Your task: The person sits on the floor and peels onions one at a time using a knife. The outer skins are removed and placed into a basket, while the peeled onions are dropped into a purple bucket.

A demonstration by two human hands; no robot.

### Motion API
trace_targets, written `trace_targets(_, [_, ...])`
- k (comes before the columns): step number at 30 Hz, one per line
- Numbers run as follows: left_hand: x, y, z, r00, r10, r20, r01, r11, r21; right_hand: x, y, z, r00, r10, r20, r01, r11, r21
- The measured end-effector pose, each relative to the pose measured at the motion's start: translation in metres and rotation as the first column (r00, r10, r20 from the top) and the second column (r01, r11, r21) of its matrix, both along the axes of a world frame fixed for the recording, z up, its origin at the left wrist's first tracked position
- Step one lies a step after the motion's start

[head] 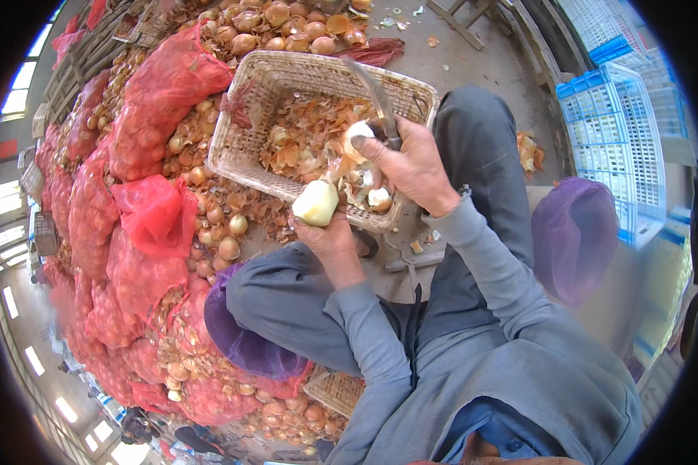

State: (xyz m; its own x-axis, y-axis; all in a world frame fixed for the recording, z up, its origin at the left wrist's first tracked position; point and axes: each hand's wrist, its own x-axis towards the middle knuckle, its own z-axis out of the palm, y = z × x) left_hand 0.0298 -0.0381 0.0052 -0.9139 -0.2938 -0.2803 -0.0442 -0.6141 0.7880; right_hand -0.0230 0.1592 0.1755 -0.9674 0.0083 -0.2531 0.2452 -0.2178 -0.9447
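Over the near rim of a plastic basket (pixel 250 180), my left hand (pixel 331 235) grips a peeled, pale green-white onion (pixel 316 203). My right hand (pixel 410 163) is around the handle of a curved knife (pixel 378 96), whose blade points up and away over the basket. Between the thumb and fingers of that hand is also a whitish onion piece (pixel 358 141). Loose brown onion skins (pixel 320 119) lie in the basket, with a partly peeled onion (pixel 379 199) below my right hand. The two hands are apart.
Red mesh sacks of onions (pixel 157 104) are heaped on the left. Loose onions (pixel 279 26) lie beyond the basket. A purple mesh bag (pixel 573 238) is beside my right knee, another (pixel 250 343) under my left leg. Blue and white crates (pixel 611 151) stand at the right.
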Motion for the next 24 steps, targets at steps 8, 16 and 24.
trace_targets(8, [-0.003,0.009,0.018,1.000,-0.002,0.022,0.008,0.963,-0.269,0.021,-0.029,-0.091,0.923,0.345,-0.172,-0.215,0.832,0.512])
trace_targets(16, [-0.007,0.003,0.032,0.997,0.007,-0.082,-0.058,0.760,-0.647,0.018,-0.029,-0.060,0.876,0.467,0.118,-0.482,0.839,0.254])
trace_targets(24, [-0.008,-0.006,0.039,0.992,-0.107,-0.064,0.027,0.685,-0.728,0.009,-0.032,-0.116,0.863,0.455,-0.219,-0.307,0.818,0.486])
